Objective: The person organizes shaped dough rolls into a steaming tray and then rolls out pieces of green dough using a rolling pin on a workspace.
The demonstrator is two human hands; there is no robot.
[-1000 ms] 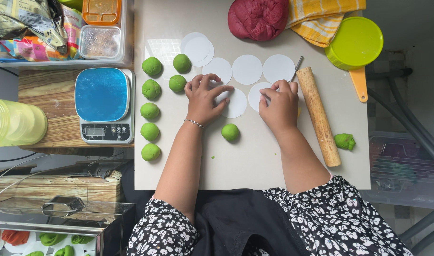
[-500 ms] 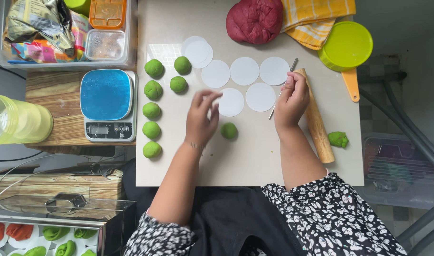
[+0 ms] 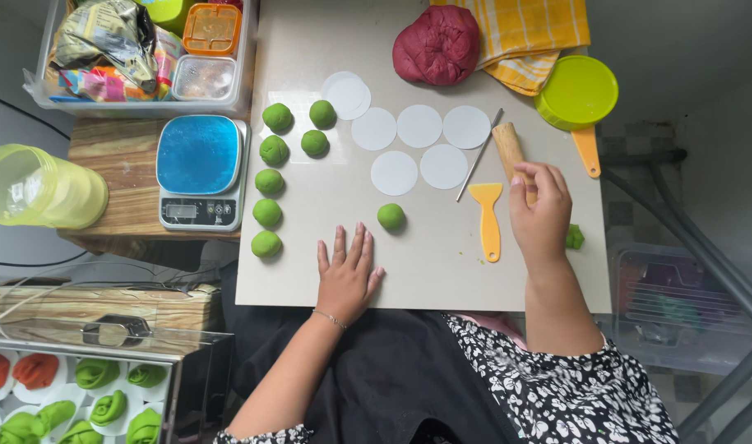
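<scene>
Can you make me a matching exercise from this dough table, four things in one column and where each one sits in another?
Things:
1. left hand
2. right hand
3. orange scraper
4. red dough lump

Places:
A. at the far edge of the board, beside the yellow checked cloth
B. on the wooden rolling pin
C. flat on the board near its front edge
D. lying just left of the right hand

Pairs: 1-C, 2-B, 3-D, 4-A
</scene>
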